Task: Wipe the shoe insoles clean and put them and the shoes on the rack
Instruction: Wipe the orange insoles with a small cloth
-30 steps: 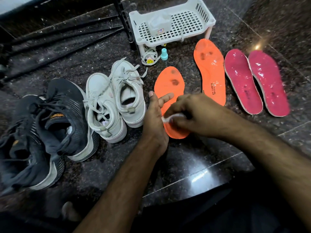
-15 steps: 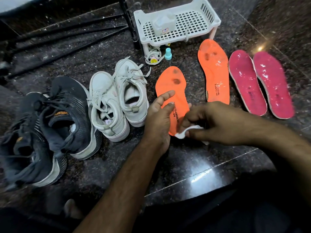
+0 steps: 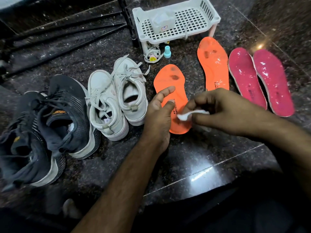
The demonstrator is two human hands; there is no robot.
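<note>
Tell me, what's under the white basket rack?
Under the white basket rack there is a bundle of white laces with a yellow smiley and a small blue bottle beside it. The rack's tray hides anything further back.

You have four insoles flat on the floor, two smudged orange insoles [image 3: 170,84] and two pink insoles [image 3: 259,81], black shoes [image 3: 50,125] and white shoes [image 3: 117,98] left of them, white rack [image 3: 176,21] behind.

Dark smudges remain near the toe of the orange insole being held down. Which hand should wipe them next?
Probably the right hand: it already pinches the white wipe over the near orange insole. The left hand rests its fingers on that insole, steadying it.
</note>
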